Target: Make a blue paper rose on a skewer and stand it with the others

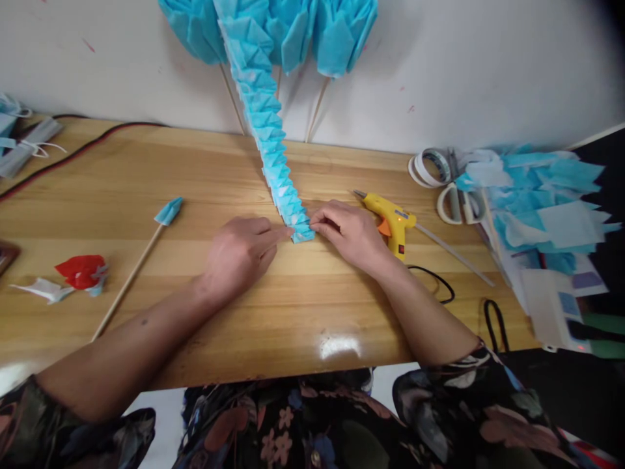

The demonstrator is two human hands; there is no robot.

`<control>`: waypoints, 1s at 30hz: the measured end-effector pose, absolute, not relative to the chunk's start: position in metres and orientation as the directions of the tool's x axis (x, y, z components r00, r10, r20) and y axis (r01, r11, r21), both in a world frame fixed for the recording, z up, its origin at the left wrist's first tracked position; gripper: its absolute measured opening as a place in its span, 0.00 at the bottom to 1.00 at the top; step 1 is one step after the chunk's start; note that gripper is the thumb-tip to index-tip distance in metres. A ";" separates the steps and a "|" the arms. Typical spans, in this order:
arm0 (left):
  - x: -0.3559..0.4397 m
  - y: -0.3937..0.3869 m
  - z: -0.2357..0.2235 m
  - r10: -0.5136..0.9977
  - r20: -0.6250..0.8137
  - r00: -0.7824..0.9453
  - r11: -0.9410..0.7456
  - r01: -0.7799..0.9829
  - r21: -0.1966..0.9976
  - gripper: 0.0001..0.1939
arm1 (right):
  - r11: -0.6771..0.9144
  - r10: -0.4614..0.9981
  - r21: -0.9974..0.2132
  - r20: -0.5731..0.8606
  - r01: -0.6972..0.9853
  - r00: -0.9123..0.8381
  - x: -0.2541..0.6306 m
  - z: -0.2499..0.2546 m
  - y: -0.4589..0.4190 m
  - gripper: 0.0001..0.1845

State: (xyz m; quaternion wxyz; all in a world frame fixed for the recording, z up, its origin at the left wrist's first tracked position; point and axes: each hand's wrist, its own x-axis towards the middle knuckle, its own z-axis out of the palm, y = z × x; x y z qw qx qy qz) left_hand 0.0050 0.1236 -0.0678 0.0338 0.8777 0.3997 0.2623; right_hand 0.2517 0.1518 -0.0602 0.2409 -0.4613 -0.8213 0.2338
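1. The right hand (349,234) pinches the near end of the pleated blue strip (276,156) between thumb and forefinger, probably to keep the folds together.
2. The left hand (244,251) has its forefinger extended to the strip's opposite edge, seemingly steadying it; whether its thumb grips underneath, I cannot tell.
3. The strip runs from the hands across the desk (234,339) and up in front of the blue flowers (342,39), whose sticks lean on the wall (439,78), likely for support.
4. Just beyond the right hand lies the yellow glue gun (390,212), presumably within easy reach; its barrel label is too small to read.
5. Farther right, the tape roll (434,167) sits beside the scissors (454,205); the print inside its core is illegible.
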 end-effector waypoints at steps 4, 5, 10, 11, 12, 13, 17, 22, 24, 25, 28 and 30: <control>0.005 0.124 -0.068 0.734 0.404 0.546 -0.665 0.698 0.264 0.20 | 0.445 0.882 -0.604 0.167 0.661 -0.441 0.250 -0.061 0.152 0.06; 0.005 0.124 -0.068 0.737 0.396 0.548 -0.663 0.702 0.260 0.20 | 0.442 0.884 -0.603 0.167 0.664 -0.437 0.250 -0.061 0.152 0.06; 0.005 0.126 -0.068 0.755 0.335 0.564 -0.647 0.722 0.245 0.21 | 0.420 0.896 -0.615 0.165 0.667 -0.413 0.252 -0.059 0.150 0.06; 0.005 0.126 -0.068 0.758 0.325 0.566 -0.646 0.721 0.251 0.21 | 0.422 0.898 -0.616 0.183 0.666 -0.400 0.252 -0.058 0.149 0.07; 0.005 0.126 -0.068 0.759 0.317 0.569 -0.646 0.718 0.259 0.21 | 0.431 0.898 -0.611 0.214 0.664 -0.385 0.252 -0.056 0.147 0.08; 0.005 0.126 -0.068 0.761 0.309 0.571 -0.646 0.715 0.268 0.21 | 0.449 0.892 -0.600 0.255 0.662 -0.374 0.252 -0.054 0.145 0.10; 0.006 0.126 -0.067 0.777 0.285 0.562 -0.628 0.727 0.277 0.22 | 0.572 0.820 -0.521 0.373 0.634 -0.434 0.248 -0.048 0.137 0.18; 0.007 0.126 -0.067 0.771 0.302 0.560 -0.632 0.731 0.259 0.22 | 0.646 0.760 -0.485 0.338 0.590 -0.555 0.242 -0.050 0.135 0.21; 0.007 0.126 -0.066 0.771 0.302 0.561 -0.631 0.735 0.248 0.22 | 0.649 0.759 -0.462 0.343 0.604 -0.554 0.242 -0.053 0.137 0.21; 0.007 0.126 -0.066 0.772 0.297 0.562 -0.631 0.736 0.247 0.22 | 0.650 0.759 -0.452 0.346 0.612 -0.551 0.243 -0.054 0.138 0.21; 0.008 0.126 -0.066 0.766 0.304 0.566 -0.637 0.731 0.244 0.22 | 0.646 0.763 -0.428 0.334 0.632 -0.554 0.244 -0.057 0.139 0.21; 0.008 0.126 -0.066 0.761 0.322 0.563 -0.640 0.732 0.233 0.22 | 0.633 0.774 -0.415 0.307 0.654 -0.554 0.244 -0.057 0.139 0.21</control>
